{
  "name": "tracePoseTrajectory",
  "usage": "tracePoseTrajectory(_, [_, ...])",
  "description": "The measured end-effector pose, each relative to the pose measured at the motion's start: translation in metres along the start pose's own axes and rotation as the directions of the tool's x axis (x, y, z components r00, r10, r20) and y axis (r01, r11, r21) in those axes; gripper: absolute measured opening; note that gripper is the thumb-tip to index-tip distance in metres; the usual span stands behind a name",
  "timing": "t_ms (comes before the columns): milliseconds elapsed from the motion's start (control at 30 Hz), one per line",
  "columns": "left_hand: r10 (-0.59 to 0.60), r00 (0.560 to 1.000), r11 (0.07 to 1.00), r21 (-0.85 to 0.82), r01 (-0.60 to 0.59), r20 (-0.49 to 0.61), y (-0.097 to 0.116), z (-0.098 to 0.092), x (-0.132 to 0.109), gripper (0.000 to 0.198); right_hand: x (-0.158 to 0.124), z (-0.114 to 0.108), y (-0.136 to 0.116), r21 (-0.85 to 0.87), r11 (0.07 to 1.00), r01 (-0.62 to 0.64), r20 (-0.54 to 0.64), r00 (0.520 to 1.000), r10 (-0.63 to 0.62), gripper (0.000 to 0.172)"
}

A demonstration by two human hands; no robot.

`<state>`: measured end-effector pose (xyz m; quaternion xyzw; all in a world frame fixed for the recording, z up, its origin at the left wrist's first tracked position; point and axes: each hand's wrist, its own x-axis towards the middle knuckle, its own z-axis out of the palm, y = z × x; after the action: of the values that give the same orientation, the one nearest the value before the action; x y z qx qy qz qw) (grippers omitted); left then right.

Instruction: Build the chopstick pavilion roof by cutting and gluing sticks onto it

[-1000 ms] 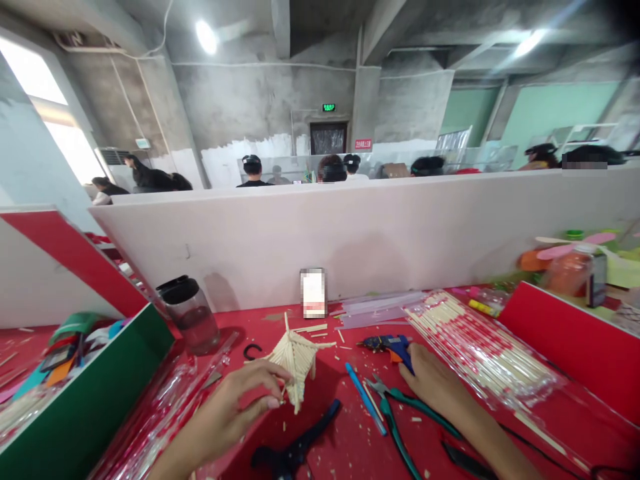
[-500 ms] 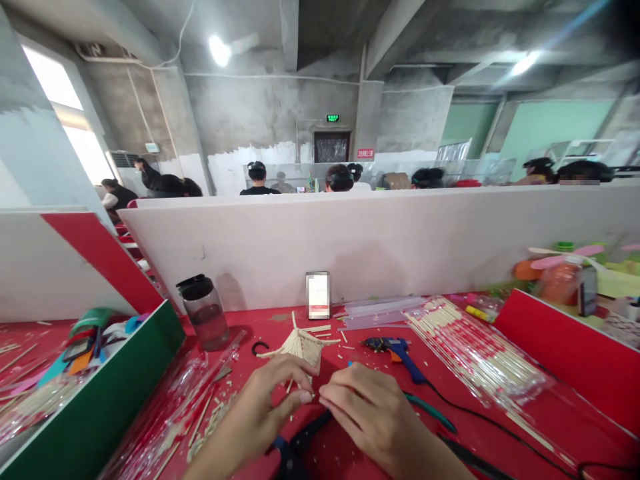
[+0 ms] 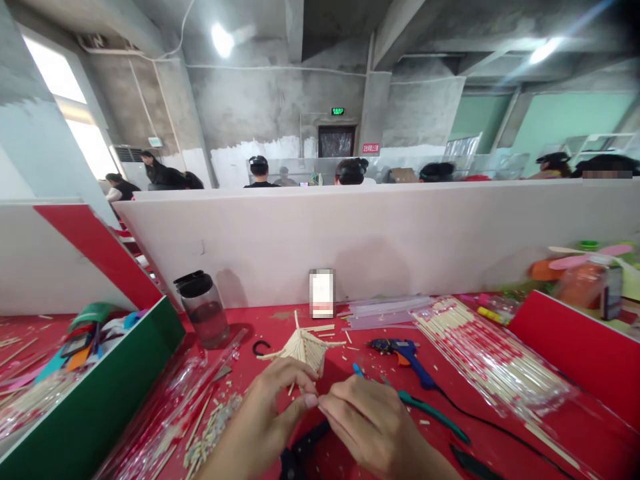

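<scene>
My left hand (image 3: 283,403) is closed in a pinch, thumb against fingertips, low over the middle of the red table. My right hand (image 3: 373,417) is pinched too, its fingertips almost meeting the left ones. Whatever lies between the fingertips is too small to name. Just behind them stands a small roof-shaped model of thin wooden sticks (image 3: 304,348), partly hidden by my left hand. Under and between my wrists lies a dark tool (image 3: 307,443), mostly covered. To the right rest a blue glue gun (image 3: 405,353) and a green-handled tool (image 3: 435,413).
Bundled sticks in plastic (image 3: 490,350) lie at the right, cut stick pieces (image 3: 213,427) at the left. A water bottle (image 3: 203,310) and a phone-like blurred screen (image 3: 321,293) stand before the white partition (image 3: 400,233). Green (image 3: 100,393) and red (image 3: 575,347) dividers flank the table.
The camera view has shifted slightly. My hands stay together at the fingertips, with the right hand turned a little. More of the green-handled tool and a blue object behind my right hand show.
</scene>
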<state>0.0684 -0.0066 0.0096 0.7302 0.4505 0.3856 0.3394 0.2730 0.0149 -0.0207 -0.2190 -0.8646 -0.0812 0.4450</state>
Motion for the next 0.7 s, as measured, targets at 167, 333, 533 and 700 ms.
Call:
tracePoseTrajectory(167, [-0.023, 1.000, 1.000, -0.014, 0.023, 0.003, -0.001, 0.001, 0.002, 0.014, -0.005, 0.004, 0.004, -0.023, 1.000, 0.017, 0.007, 1.000, -0.017, 0.012])
tracePoseTrajectory(333, [-0.043, 0.999, 0.999, 0.008, 0.043, 0.014, -0.002, 0.003, 0.002, 0.012, -0.008, 0.001, 0.003, -0.065, 0.997, 0.038, 0.066, 0.997, -0.034, 0.011])
tracePoseTrajectory(533, [-0.015, 1.000, 0.999, 0.040, 0.014, 0.025, -0.006, -0.004, 0.002, 0.014, -0.008, 0.001, 0.008, -0.032, 0.997, 0.066, 0.050, 0.997, -0.065, 0.011])
tracePoseTrajectory(700, [-0.031, 0.998, 0.996, 0.088, 0.035, -0.046, -0.024, -0.014, 0.008, 0.016, -0.011, 0.009, 0.013, 0.019, 0.998, 0.059, 0.068, 0.996, -0.060, 0.016])
